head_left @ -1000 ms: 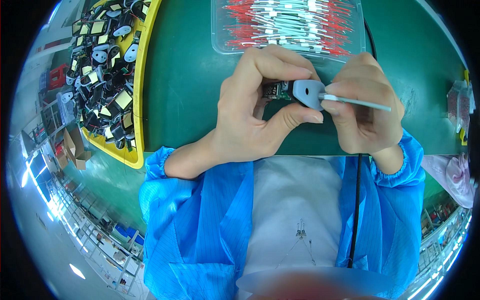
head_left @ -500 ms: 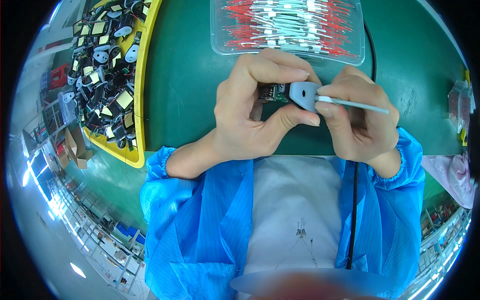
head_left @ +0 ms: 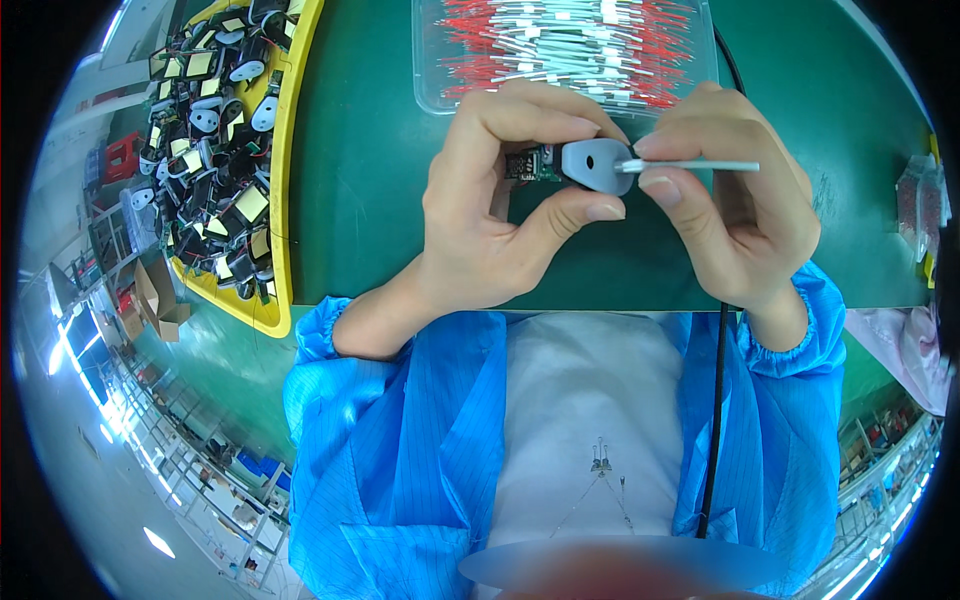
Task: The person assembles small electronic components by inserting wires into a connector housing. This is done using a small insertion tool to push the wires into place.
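Note:
Held between the thumb and fingers of my left hand [head_left: 490, 200] is a small electronic device with a rounded blue-grey cover [head_left: 593, 166] that has a dark oval hole. A green circuit board [head_left: 527, 164] shows at its left end, inside the curl of my fingers. My right hand [head_left: 745, 190] has thumb and index finger on either side of a thin grey wire [head_left: 720, 166], close to the cover. The wire's left end meets the cover's right edge, and its other end sticks out to the right. Whether it is fixed in the cover I cannot tell.
Beyond my hands, a clear plastic box [head_left: 432, 100] holds many red and white wires. At the left stands a yellow tray [head_left: 283, 200] heaped with similar devices. A black cable [head_left: 718, 400] runs past my right arm. Another clear container [head_left: 920, 205] lies far right on the green table [head_left: 370, 200].
Both hands have shifted slightly up, the left also a little left. The right fingertips have loosened around the wire, which has turned from slanting to nearly level. The cover is tilted differently.

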The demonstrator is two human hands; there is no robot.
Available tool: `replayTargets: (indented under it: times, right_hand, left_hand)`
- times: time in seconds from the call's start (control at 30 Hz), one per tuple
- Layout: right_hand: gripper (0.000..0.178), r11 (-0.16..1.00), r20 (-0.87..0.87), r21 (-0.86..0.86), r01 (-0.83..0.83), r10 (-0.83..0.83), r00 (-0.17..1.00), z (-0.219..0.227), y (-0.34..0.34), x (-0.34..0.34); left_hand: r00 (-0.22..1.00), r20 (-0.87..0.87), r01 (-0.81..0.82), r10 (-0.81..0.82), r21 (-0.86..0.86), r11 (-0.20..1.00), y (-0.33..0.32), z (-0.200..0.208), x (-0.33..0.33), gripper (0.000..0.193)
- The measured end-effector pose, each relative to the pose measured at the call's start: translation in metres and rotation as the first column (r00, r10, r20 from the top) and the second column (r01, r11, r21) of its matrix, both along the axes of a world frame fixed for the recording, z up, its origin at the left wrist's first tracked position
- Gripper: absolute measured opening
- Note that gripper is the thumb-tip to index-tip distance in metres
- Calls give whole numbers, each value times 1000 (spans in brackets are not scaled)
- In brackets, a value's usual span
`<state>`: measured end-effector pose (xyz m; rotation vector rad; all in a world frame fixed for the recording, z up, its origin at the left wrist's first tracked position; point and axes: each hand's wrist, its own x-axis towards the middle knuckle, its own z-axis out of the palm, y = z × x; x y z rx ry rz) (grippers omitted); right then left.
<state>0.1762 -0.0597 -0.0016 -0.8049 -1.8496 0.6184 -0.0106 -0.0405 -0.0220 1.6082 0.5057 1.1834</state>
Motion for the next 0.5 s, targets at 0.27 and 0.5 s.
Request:
replayTargets:
  times: [0.27, 0.5]
  right_hand:
    - [14, 999, -108, 32, -30, 34, 994, -6, -6, -10]
    - [14, 999, -116, 23, -46, 49, 992, -9, -5, -11]
  left_hand:
    - [996, -85, -2, 29, 301, 953, 4, -3, -7, 45]
    - [995, -82, -22, 49, 305, 952, 2, -4, -8, 45]
